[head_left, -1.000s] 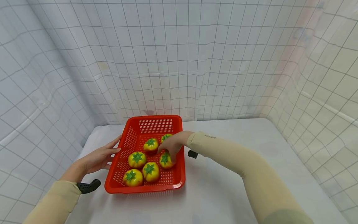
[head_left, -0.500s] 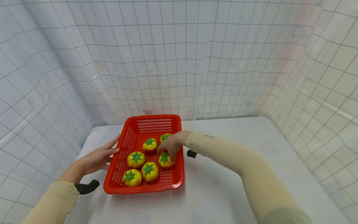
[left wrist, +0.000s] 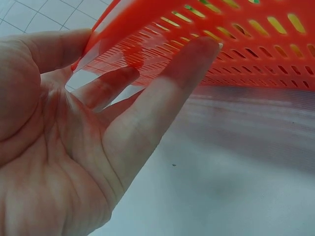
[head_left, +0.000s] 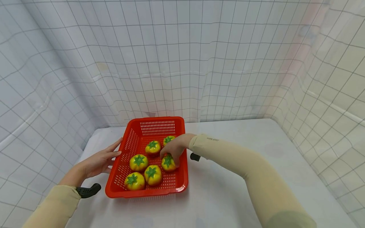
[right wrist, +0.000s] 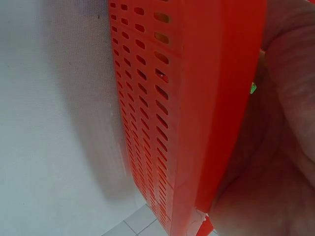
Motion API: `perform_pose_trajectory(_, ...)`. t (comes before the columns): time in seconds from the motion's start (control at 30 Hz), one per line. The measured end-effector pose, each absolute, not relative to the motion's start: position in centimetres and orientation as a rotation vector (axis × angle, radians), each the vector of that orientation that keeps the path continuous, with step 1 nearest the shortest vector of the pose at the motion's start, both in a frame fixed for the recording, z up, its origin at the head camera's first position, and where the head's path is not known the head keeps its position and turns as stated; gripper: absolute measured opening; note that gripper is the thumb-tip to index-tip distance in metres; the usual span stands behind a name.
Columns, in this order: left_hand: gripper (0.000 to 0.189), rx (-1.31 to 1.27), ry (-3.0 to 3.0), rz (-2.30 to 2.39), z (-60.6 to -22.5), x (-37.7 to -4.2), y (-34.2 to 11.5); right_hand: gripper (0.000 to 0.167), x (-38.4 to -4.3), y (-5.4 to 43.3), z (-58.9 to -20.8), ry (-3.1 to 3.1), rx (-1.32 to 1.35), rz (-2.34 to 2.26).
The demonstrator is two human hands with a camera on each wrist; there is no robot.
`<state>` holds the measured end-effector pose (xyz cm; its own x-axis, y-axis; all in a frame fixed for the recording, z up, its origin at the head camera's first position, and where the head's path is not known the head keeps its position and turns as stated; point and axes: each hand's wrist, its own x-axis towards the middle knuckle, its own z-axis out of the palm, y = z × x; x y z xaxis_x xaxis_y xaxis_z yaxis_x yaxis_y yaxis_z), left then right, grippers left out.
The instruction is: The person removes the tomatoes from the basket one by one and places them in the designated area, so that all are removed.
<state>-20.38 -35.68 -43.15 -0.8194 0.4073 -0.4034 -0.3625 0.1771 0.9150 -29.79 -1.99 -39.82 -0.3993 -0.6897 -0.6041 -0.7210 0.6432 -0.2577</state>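
A red plastic basket (head_left: 176,186) with slotted walls stands on the white table and holds several yellow tomatoes with green star-shaped tops. My right hand (head_left: 176,148) reaches over the basket's right rim and grips the tomato (head_left: 167,162) at the right, its fingers bent around the fruit. In the right wrist view the basket wall (right wrist: 206,98) hides most of that tomato. On the other side, my left hand (head_left: 100,161) has its fingers spread against the outside of the left wall. The left wrist view shows the thumb (left wrist: 64,46) at the rim and straight fingers along the slots.
Other tomatoes lie in the basket: one (head_left: 153,147) behind, one (head_left: 138,162) at the left, one (head_left: 153,175) in front. The white table (head_left: 242,196) extends to the right. A white gridded curtain (head_left: 176,63) encloses the back and sides.
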Motion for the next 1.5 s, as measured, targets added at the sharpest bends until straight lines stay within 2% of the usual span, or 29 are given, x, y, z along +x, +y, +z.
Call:
perform_pose_trajectory(0.6, 0.074, 0.033, 1.875, 1.714, -43.2, -20.6, -35.4, 0.065, -29.9, -1.5, -39.7, 2.158, -1.117, 0.039)
perform_pose_trajectory(1.2, 0.074, 0.035, 1.874, 1.714, -43.1, -20.4, -35.6, 0.073, -31.4, 0.4, -36.1, 2.064, -1.174, -0.334)
perform_pose_trajectory(1.5, 0.072, 0.047, 1.872, 1.707, -43.3, -20.4, -35.7, 0.070, -32.3, 2.9, -33.7, 2.032, -1.157, -0.519)
